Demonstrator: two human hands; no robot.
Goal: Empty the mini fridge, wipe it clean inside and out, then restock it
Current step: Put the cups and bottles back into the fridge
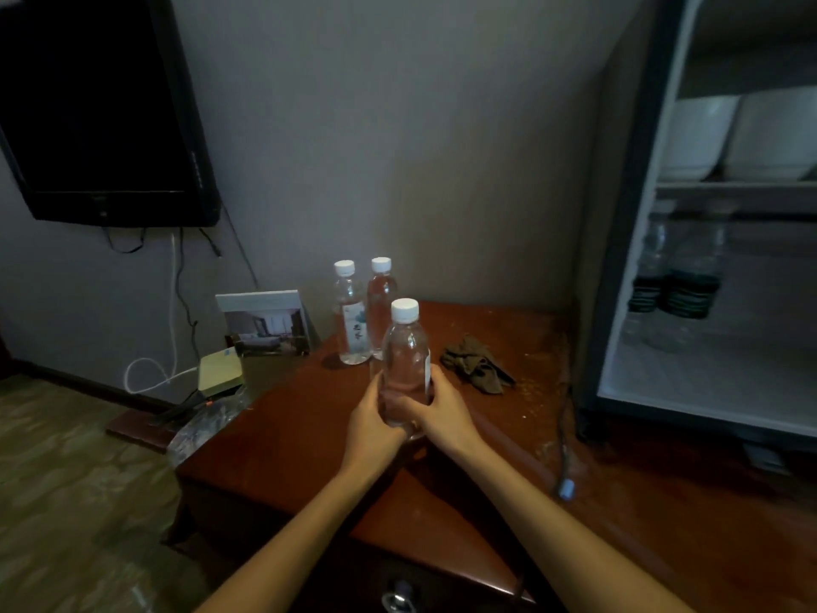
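A clear water bottle with a white cap stands upright on the reddish wooden table. My left hand and my right hand both wrap around its lower half. Two more capped bottles stand just behind it. A crumpled brown cloth lies on the table to the right of my hands. The open mini fridge stands at the right; several bottles are on its lower shelf and white bowls on the upper one.
A framed picture leans at the table's back left, beside a small yellow box. A black cable runs along the table by the fridge. A dark television hangs on the wall, with cords below it.
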